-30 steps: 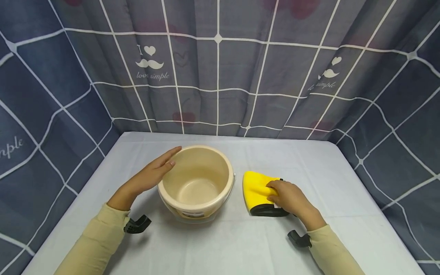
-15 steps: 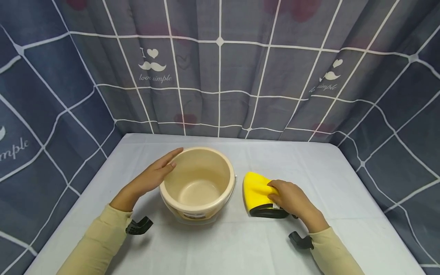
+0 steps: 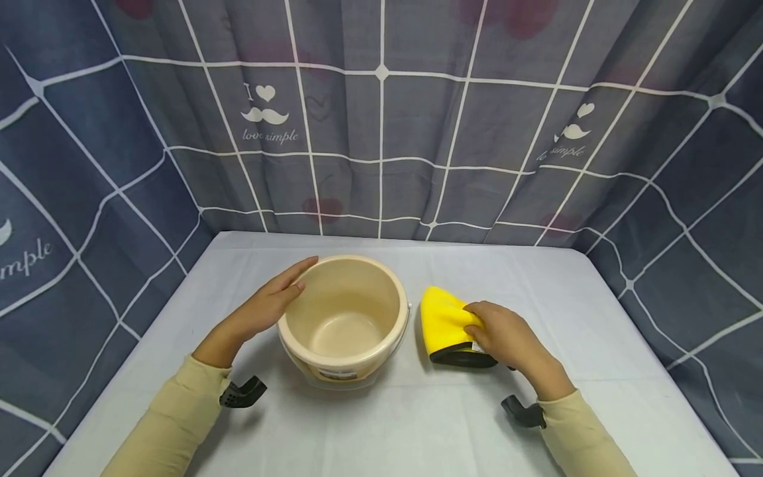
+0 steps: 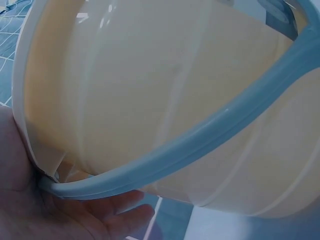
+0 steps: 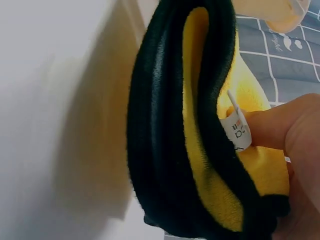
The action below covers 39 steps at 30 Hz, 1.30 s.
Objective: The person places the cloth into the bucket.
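Yellow cloth (image 3: 444, 323) has risen slightly, pinched in the right hand (image 3: 507, 334) above the white table (image 3: 369, 437), open room between it and the beige bucket (image 3: 341, 362); it's black-edged with 1 white label (image 5: 238, 134). The left hand (image 3: 265, 305) rests, fingers straight, on the bucket's rim

A grey-blue fabric curtain (image 3: 417, 119), patterned with white grid lines (image 3: 381, 72) and faded reddish blotches (image 3: 528, 14), hung in shallow folds behind a rectangular white cloth-covered table (image 3: 507, 265) with rounded far corners. A white heart (image 3: 265, 93), a white moustache (image 3: 265, 116) and pale "love simple" lettering (image 3: 269, 136) marked its left part. Darker blue, grid-patterned fabric side walls (image 3: 77, 165) flanked the softly lit tabletop.
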Each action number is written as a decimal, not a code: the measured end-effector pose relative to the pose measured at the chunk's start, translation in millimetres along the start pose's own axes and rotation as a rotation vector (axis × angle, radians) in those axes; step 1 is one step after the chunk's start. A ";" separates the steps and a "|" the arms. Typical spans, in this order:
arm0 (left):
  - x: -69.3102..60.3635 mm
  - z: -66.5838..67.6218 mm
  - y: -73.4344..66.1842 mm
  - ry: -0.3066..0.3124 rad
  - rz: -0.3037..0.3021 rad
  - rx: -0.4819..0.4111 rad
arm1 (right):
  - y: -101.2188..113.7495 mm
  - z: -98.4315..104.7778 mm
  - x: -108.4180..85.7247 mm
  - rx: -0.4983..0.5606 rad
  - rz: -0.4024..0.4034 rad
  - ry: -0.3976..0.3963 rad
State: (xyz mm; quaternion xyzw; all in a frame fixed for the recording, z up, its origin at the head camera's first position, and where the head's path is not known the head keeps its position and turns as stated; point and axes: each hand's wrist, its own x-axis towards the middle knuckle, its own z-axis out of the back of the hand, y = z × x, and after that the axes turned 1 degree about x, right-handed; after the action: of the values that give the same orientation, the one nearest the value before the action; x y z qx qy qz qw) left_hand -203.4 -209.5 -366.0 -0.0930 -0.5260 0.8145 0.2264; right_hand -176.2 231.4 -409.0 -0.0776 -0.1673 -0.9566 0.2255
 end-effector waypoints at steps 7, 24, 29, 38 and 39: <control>2.1 -0.2 2.7 0.001 -0.003 -0.013 | 2.0 5.5 2.5 0.008 0.009 -0.028; 2.0 -1.2 2.0 -0.006 -0.021 -0.042 | 8.5 27.6 9.2 0.017 0.073 -0.125; 0.3 -1.8 2.0 -0.004 -0.016 -0.049 | 9.7 30.3 9.6 0.011 0.092 -0.149; -0.4 -1.0 1.8 -0.006 -0.011 -0.031 | 13.6 34.8 10.9 0.017 0.110 -0.183; -0.4 -0.8 1.6 -0.009 -0.011 -0.024 | 13.7 34.9 11.0 0.017 0.111 -0.186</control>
State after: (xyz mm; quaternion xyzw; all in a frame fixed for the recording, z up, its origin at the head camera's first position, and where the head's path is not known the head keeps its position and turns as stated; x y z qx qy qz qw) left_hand -203.1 -209.6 -367.8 -0.0894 -0.5371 0.8073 0.2275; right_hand -177.1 227.8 -370.1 -0.1730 -0.1909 -0.9300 0.2622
